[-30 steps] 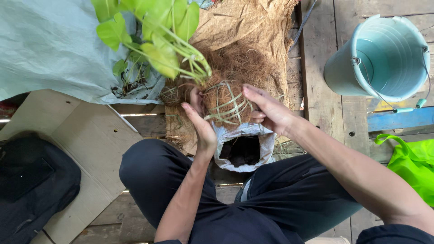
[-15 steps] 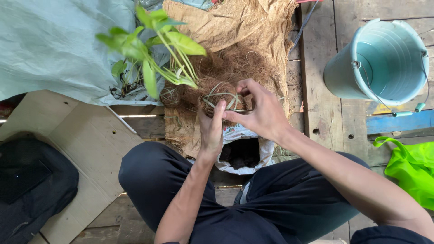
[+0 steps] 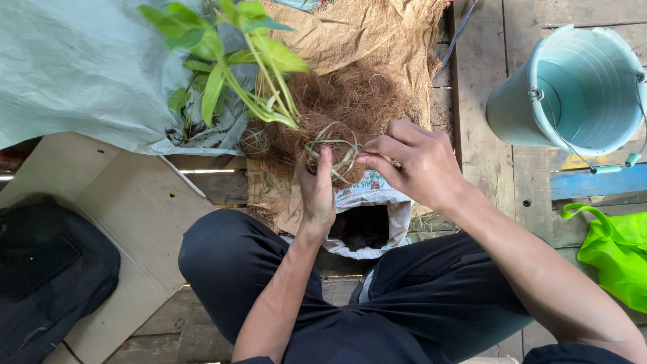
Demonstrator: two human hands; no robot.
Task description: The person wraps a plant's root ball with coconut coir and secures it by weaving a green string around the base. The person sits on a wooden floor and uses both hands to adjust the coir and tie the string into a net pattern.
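A fibre-wrapped root ball (image 3: 331, 152) of a leafy green plant (image 3: 229, 54), bound with pale strips, is held above a heap of brown coconut fibre (image 3: 364, 94) on a burlap sheet (image 3: 377, 34), just beyond an open bag of dark soil (image 3: 367, 226). It is clasped from below by the left hand (image 3: 317, 192), thumb pressed up against the ball, while a pale strip at its right side is pinched by the fingers of the right hand (image 3: 414, 162). A pale blue bucket (image 3: 579, 87) is seen well apart at the right, a bright green bag (image 3: 617, 253) below it, and flat cardboard (image 3: 101, 202) with a black backpack (image 3: 47, 276) at the left.
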